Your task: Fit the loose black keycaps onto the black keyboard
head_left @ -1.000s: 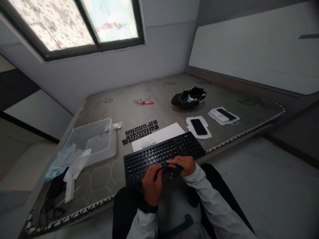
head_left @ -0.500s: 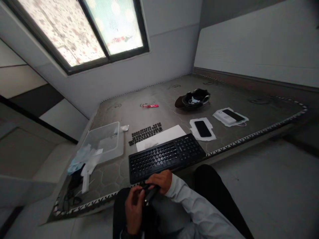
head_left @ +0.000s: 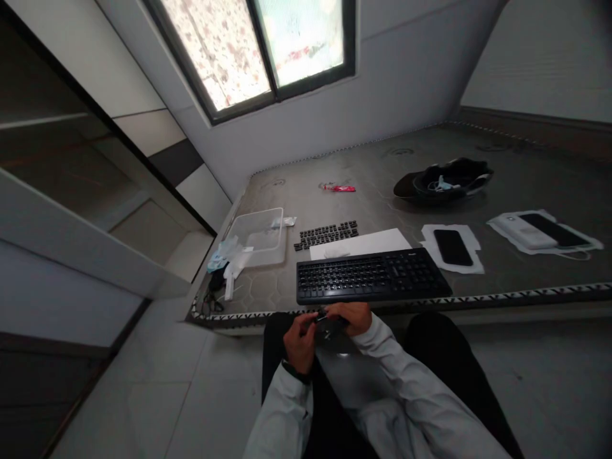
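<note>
Over my lap, my left hand (head_left: 301, 341) and my right hand (head_left: 352, 317) meet at the fingertips around a small black object (head_left: 321, 314). It is dark with a shiny bit, too small to identify. Both hands are closed in pinches; the right fingers partly hide the thing. Just beyond them a black keyboard (head_left: 370, 276) lies along the front edge of the mattress. Behind it, rows of loose black keycaps (head_left: 327, 234) are laid out beside a white sheet (head_left: 382, 240), which has a small whitish item (head_left: 337, 253) on it.
A clear plastic bin (head_left: 261, 233) stands at left, with blue and white wrappers (head_left: 224, 252) and cables (head_left: 210, 303) beside it. A phone (head_left: 453, 247) and a white device (head_left: 530, 231) lie on cloths at right. Farther back are a cap (head_left: 444, 182) and a red item (head_left: 342, 189).
My view has swung left and the scene shifted right. My hands have drawn closer together, fingertips meeting at the small black object; my left sleeve now shows.
</note>
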`<state>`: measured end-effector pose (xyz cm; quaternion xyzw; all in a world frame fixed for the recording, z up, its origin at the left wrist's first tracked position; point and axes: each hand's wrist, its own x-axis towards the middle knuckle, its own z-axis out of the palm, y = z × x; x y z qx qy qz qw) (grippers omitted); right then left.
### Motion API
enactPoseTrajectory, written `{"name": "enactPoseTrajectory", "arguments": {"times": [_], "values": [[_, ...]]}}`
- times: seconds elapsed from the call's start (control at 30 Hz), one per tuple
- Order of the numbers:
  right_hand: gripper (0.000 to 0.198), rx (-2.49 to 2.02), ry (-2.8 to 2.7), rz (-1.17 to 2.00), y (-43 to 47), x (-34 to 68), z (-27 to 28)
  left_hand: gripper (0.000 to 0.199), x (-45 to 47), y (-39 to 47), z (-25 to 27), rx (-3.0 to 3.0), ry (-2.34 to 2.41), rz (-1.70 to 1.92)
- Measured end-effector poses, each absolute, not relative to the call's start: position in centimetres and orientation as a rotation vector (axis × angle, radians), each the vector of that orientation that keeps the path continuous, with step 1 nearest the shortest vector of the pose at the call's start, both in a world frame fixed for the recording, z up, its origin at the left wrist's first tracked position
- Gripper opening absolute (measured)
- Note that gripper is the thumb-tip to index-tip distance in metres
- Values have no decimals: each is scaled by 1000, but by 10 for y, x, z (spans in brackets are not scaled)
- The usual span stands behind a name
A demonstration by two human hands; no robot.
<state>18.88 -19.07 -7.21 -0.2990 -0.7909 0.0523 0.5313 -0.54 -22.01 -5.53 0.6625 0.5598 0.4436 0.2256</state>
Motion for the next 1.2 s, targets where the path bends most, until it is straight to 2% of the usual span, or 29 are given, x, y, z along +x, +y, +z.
{"name": "enactPoseTrajectory", "arguments": {"times": [0.43, 0.77, 1.07, 1.2], "values": [[23, -773, -1945, 25, -205, 176, -76, 17, -22, -228, -58, 2021, 1342, 1335], [35, -807, -1990, -79, -214, 172, -81, 21, -35, -232, -65, 2220, 1197, 1254], [22, -829, -1977, -97, -224, 166, -91, 22, -40, -245, -61, 2317, 1246, 1174], [24, -817, -2016, -6, -227, 168, -96, 23, -40, -250, -54, 2300, 1292, 1125]]}}
